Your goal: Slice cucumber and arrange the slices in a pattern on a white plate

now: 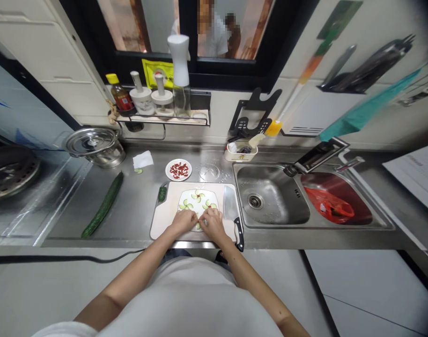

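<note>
A white plate (196,193) on the cutting board (162,223) bears green cucumber slices (197,195) fanned in flower shapes with small red bits. Over the plate's near edge, my left hand (184,221) has its fingers pressed together near a slice. Close beside it, my right hand (212,222) is also closed at the fingertips; what either holds is too small to make out. A knife (230,202) lies along the board's right side, its black handle toward me. At the board's upper left corner rests a cucumber piece (162,193).
Behind the board is a small plate of red pieces (179,170). A long cucumber (103,206) and a lidded pot (98,147) stand left. The sink (273,196) and faucet (315,157) are right. A rack (165,120) holds bottles. People show beyond the window.
</note>
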Tool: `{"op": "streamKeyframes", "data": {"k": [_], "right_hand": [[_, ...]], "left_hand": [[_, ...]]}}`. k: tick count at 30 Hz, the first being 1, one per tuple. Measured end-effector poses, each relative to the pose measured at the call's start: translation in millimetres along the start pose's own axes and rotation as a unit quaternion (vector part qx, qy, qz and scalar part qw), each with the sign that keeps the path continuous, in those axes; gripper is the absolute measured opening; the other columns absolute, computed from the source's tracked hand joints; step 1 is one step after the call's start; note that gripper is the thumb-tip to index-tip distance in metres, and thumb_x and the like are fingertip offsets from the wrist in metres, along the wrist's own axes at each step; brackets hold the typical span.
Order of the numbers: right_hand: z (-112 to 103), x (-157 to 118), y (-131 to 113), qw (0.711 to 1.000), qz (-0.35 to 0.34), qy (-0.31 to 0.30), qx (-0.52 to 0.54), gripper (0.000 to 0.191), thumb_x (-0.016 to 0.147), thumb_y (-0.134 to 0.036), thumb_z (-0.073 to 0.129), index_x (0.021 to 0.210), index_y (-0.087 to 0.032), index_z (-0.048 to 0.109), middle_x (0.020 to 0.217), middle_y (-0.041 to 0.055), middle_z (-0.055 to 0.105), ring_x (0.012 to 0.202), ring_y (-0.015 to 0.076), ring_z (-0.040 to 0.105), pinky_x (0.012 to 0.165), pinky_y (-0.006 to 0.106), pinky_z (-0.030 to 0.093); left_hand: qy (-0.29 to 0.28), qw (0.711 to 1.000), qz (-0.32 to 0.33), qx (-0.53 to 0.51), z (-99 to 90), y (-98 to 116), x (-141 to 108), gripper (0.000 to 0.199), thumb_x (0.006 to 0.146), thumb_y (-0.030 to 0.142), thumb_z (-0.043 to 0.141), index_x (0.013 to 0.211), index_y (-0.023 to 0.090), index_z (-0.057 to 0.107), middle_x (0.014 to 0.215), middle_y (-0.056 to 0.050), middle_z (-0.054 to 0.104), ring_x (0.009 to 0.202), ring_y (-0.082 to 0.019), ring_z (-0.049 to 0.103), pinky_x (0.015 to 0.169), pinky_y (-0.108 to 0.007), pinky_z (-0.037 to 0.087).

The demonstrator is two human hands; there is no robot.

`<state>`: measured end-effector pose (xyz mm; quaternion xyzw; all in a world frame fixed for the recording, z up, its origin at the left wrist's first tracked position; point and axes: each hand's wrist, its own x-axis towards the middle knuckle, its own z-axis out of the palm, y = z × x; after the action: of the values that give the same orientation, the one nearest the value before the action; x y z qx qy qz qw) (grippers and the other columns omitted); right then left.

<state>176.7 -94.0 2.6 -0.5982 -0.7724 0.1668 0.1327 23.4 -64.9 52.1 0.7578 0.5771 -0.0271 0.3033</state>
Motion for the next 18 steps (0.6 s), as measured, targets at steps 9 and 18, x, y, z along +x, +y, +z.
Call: {"op": "streamKeyframes", "data": {"k": [9, 18], "right_hand": [[1.9, 0.8, -2.5, 1.000, -0.001, 0.001, -0.012, 0.015, 0.086, -0.027, 0.054, 0.081, -0.020, 0.067, 0.102, 0.0078, 0.058, 0.101, 0.0227, 0.040, 0.084, 0.035, 0.027], [1.0, 2.2, -2.1, 1.000, -0.012, 0.004, -0.020, 0.011, 0.084, -0.027, 0.058, 0.082, -0.021, 0.066, 0.100, 0.0069, 0.057, 0.099, 0.0222, 0.040, 0.082, 0.035, 0.026]], "left_hand": [[0.013, 1.000, -0.007, -0.004, 0.4, -1.7, -0.7, 0.023, 0.083, 0.027, 0.047, 0.073, 0.018, 0.065, 0.076, -0.006, 0.068, 0.077, -0.018, 0.060, 0.068, -0.026, 0.037], [0.024, 1.000, -0.008, -0.012, 4.9, -6.2, 2.0, 0.015, 0.082, 0.030, 0.056, 0.090, 0.020, 0.063, 0.085, -0.004, 0.067, 0.086, -0.018, 0.061, 0.075, -0.026, 0.039]]}}
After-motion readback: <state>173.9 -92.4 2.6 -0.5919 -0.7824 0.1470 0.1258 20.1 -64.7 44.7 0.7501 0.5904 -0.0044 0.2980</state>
